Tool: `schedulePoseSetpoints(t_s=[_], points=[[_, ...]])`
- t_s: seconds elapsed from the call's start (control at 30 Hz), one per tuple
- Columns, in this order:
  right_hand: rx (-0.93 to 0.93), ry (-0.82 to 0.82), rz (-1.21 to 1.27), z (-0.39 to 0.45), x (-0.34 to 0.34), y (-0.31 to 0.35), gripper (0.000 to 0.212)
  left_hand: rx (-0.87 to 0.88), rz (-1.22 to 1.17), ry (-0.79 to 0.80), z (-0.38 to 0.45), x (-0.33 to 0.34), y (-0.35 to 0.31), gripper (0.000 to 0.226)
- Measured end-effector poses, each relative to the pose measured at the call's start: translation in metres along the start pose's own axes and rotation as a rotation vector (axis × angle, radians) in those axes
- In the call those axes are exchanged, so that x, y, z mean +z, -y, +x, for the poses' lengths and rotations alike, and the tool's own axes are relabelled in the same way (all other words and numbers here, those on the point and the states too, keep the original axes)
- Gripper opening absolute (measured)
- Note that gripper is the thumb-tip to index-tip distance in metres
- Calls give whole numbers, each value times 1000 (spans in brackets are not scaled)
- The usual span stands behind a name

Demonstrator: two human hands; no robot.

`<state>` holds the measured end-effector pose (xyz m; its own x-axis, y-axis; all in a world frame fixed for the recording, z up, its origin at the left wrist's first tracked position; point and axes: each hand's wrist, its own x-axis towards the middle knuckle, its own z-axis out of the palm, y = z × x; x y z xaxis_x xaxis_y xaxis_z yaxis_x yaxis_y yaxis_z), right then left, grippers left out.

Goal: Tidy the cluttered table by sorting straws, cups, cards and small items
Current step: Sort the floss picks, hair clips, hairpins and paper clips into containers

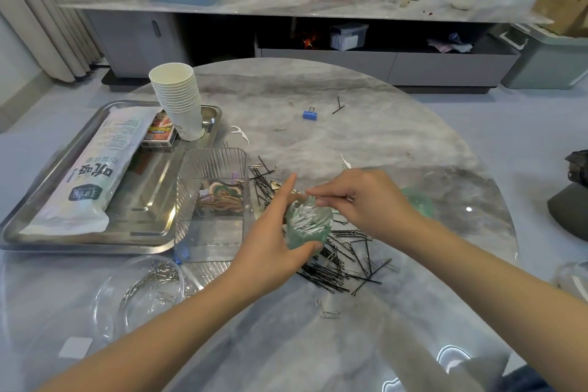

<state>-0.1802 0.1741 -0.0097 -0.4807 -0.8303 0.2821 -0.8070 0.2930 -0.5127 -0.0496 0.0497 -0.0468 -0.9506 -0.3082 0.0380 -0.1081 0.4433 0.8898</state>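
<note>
Apparently swab jar (308,223) within left hand (270,251).

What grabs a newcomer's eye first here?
Centre: the left hand grips a small green-tinted clear tub of white sticks while the right hand pinches at its rim, over a heap of black hairpins. Far left, a tall stack of white paper cups stands on a steel tray.

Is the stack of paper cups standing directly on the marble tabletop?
No, the stack of paper cups stands upright on the far corner of the metal tray, beside a box of cards.
</note>
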Motion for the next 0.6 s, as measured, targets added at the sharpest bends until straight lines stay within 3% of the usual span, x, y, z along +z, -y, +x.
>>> schedulePoseSetpoints(t_s=[0.1,0.27,0.37,0.5,0.6], points=[[-28,54,-16,-2,9,-2,29,-17,-4,-10,-1,1,4,103],[-56,-5,20,-5,13,-1,35,11,20,-30,3,1,9,101],[70,110,72,-4,15,-1,29,43,42,-28,2,1,10,100],[178,175,205,-2,12,4,36,131,172,-3,0,2,10,95],[283,69,347,1,4,-2,35,156,237,-1,3,-1,10,86]])
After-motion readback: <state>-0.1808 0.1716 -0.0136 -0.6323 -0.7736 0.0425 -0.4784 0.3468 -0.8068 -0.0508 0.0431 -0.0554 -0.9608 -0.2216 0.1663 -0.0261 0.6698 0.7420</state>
